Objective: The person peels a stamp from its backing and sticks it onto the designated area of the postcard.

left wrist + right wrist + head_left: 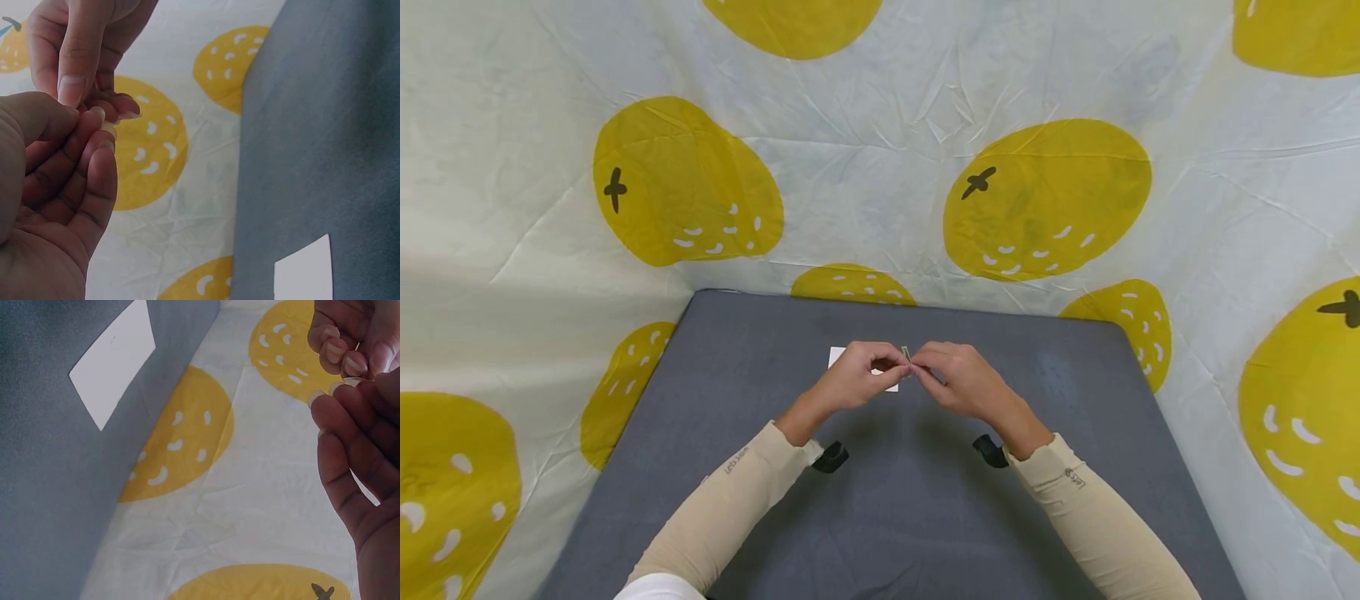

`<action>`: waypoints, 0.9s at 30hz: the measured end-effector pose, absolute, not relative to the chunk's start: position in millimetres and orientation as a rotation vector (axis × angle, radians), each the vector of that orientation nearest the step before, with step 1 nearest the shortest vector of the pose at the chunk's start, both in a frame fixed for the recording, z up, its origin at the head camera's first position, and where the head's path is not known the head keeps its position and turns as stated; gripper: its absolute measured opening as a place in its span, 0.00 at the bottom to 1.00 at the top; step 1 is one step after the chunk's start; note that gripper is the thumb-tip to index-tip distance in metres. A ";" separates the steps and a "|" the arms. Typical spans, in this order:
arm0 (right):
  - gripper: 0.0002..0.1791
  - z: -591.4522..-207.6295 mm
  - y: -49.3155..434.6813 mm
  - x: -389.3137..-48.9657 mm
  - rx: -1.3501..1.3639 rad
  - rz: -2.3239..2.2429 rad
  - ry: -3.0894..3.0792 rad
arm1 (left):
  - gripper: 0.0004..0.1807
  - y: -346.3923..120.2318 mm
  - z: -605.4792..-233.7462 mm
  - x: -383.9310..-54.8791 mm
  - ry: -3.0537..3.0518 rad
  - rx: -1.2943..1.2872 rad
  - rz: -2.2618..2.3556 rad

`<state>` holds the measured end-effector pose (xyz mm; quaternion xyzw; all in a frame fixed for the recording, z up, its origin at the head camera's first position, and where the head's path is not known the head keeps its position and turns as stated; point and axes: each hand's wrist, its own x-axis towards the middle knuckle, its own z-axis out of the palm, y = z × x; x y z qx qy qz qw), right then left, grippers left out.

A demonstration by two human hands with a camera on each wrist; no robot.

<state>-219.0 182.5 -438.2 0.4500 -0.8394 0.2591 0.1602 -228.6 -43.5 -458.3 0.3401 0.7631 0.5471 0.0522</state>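
Observation:
In the head view my left hand [867, 374] and right hand [961, 379] meet above the table, fingertips touching or nearly so. Thumb and fingers of each pinch together at a small thin thing with pale green edges [906, 352], which sticks up between them. Only a pale sliver [109, 129] of it shows past the fingertips in the left wrist view; the fingers hide the rest, and I cannot tell its kind. A white card [835, 356] lies flat on the table behind my left hand, partly covered by it in the head view.
The table [760, 333] has a dark grey cloth top. Behind it and along both sides hangs a pale sheet [865, 200] printed with big yellow fruit. A black strap end [831, 457] juts from the left wrist, another [990, 451] from the right.

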 end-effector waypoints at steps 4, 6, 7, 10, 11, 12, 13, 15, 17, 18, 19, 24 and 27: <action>0.03 -437.2 182.2 -217.1 1.291 0.714 -2.443 | 0.05 -45.0 -458.6 -226.9 2.330 1.028 1.646; 0.04 -436.8 182.1 -215.9 1.292 0.710 -2.459 | 0.05 -45.8 -458.8 -226.0 2.336 1.025 1.640; 0.04 -436.4 182.0 -215.2 1.291 0.713 -2.467 | 0.05 -46.0 -458.9 -225.6 2.335 1.027 1.643; 0.03 -436.4 181.5 -213.9 1.294 0.739 -2.473 | 0.05 -46.5 -459.6 -225.0 2.336 1.034 1.650; 0.03 -436.5 181.3 -213.6 1.294 0.750 -2.475 | 0.05 -46.5 -460.0 -224.8 2.335 1.037 1.653; 0.03 -436.7 181.2 -213.3 1.296 0.764 -2.475 | 0.05 -46.7 -460.4 -224.7 2.335 1.043 1.655; 0.03 -437.0 181.1 -213.3 1.298 0.771 -2.474 | 0.05 -46.5 -460.9 -224.6 2.334 1.045 1.658; 0.03 -437.9 181.0 -213.3 1.301 0.782 -2.468 | 0.05 -46.6 -461.5 -224.5 2.333 1.047 1.660; 0.04 -438.8 181.0 -213.3 1.305 0.784 -2.463 | 0.05 -46.8 -461.9 -224.2 2.333 1.045 1.658; 0.05 -439.4 181.0 -213.3 1.306 0.781 -2.461 | 0.05 -47.0 -462.0 -224.1 2.332 1.046 1.657; 0.05 -440.0 180.9 -213.3 1.306 0.779 -2.458 | 0.05 -47.0 -462.2 -223.9 2.331 1.042 1.657; 0.05 -440.9 180.2 -214.0 1.306 0.788 -2.465 | 0.04 -47.8 -462.8 -223.9 2.327 1.030 1.652; 0.05 -441.4 180.0 -214.5 1.296 0.804 -2.476 | 0.05 -48.3 -462.8 -224.1 2.317 1.022 1.657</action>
